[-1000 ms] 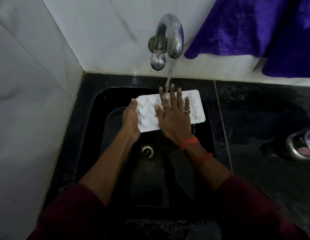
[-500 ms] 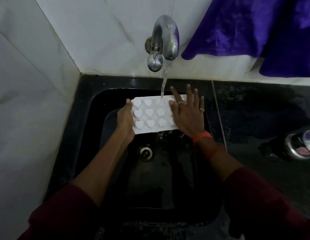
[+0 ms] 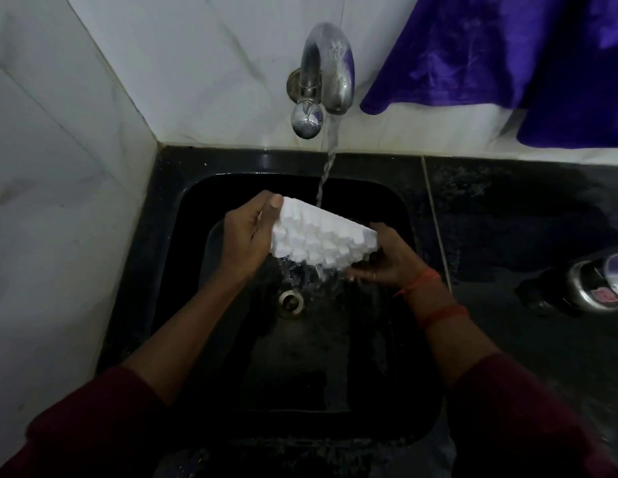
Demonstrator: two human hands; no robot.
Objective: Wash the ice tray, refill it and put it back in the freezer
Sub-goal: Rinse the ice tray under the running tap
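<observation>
Below the curved chrome tap [image 3: 326,70], left hand [image 3: 247,239] and right hand [image 3: 387,262] clamp the white plastic ice tray [image 3: 321,241] by its ends; likely light, wet-slippery.

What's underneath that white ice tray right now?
Water spills from the ice tray into the black sink, near its drain. The right hand grips its lower end; fingers beneath it are hidden.

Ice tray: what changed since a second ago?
The ice tray was tipped from flat, hearts up, to bumpy underside showing, and water pours off it into the sink. The right hand left the top and now grips the right end. The left hand still holds its end; the tap still runs.
</observation>
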